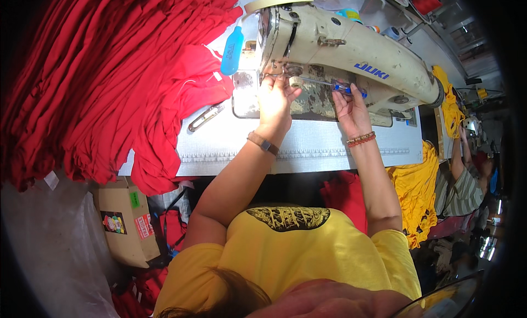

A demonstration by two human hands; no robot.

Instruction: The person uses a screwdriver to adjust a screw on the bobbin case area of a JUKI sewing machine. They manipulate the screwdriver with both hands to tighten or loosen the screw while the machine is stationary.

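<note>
A cream sewing machine (pixel 351 43) with worn, chipped paint stands across the table. My right hand (pixel 352 114) grips a screwdriver (pixel 341 89) by its blue handle, below the machine's arm. Its thin metal shaft points left, toward the needle area. My left hand (pixel 276 103) is raised to the needle end of the machine, fingers closed together at the presser foot. Whatever lies between those fingertips is too small to make out. Just right of them sits a small round cream piece (pixel 295 81), like a little roll.
Red garments (pixel 104 82) are heaped at the left. A snips-like metal tool (pixel 206 117) lies beside them, and a blue tag (pixel 232 50) hangs near the machine head. A ruler strip (pixel 219 156) runs along the table's front. Yellow fabric (pixel 414 192) and another person (pixel 464 181) are at the right.
</note>
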